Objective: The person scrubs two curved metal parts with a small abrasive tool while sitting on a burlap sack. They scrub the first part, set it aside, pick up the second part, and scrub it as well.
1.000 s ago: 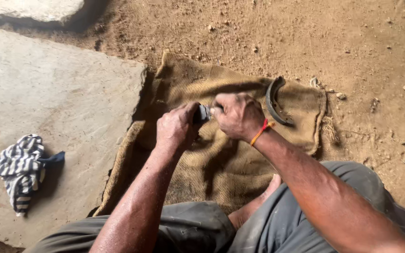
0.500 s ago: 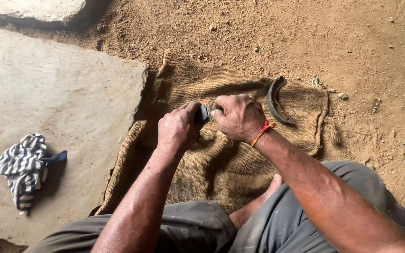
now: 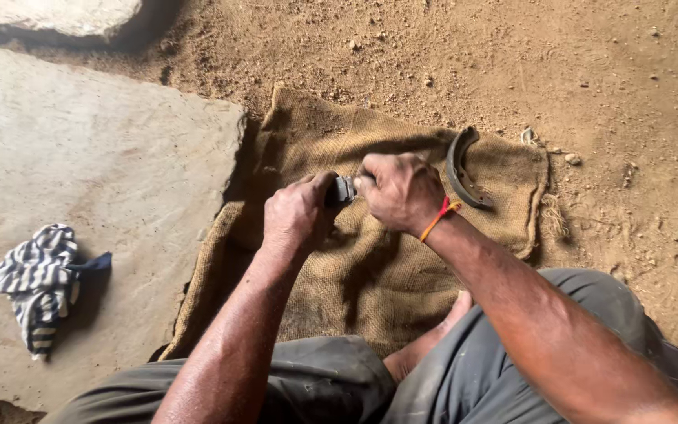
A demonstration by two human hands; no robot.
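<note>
One small grey metal part [image 3: 344,189] sat clamped between my two hands, just above the burlap sack [image 3: 370,267]. My left hand [image 3: 298,213] was clenched around its near end, and my right hand [image 3: 400,191], with a red-orange thread at the wrist, gripped the other end. Just right of my right grip lay one curved metal shoe [image 3: 460,169] on the sack. Far to the left of my left grip lay one striped cloth [image 3: 37,283] on a flat stone slab [image 3: 96,157]. Beyond my grip stretched sandy dirt ground [image 3: 574,71] with scattered pebbles.
</note>
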